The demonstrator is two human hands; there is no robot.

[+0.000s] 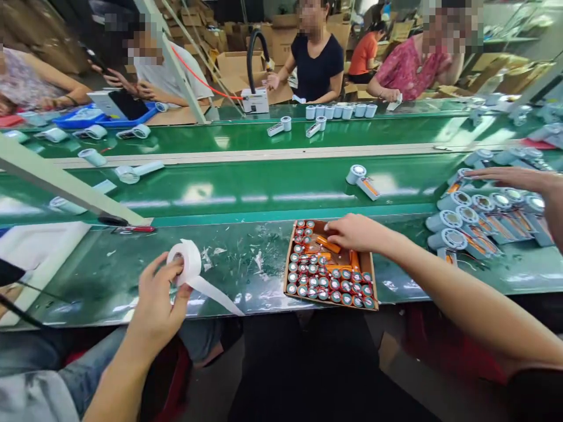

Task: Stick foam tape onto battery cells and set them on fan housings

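Dozens of cells (323,283), packed into a shallow cardboard box (375,281) on the desk (237,234), right by the front edge. Mostly upright, round ends up, in rows along the near side and up the left side, with red wires running between. Also a few orange cells (328,244) lying on their sides in the looser far part of the same box.

Over to the left, a white tray (73,236) at the desk's end, and a blue tray (73,120) way across the green conveyor (264,181), with a white box (105,105) in it.

Now the pose stuff. Left hand (156,299) raised at the left of the cardboard box, clasping a roll of white tape (192,261), fingers at the core, thumb underneath, loose strip trailing down to the right. Right hand (354,233) palm-down over the box's far wall, forearm slanting in from the lower right, fingers bent down at the orange cells. Pinching or just touching? Can't tell, honestly. Farther right, another person's hand (528,176) above a cluster of pale cylindrical housings (453,239).
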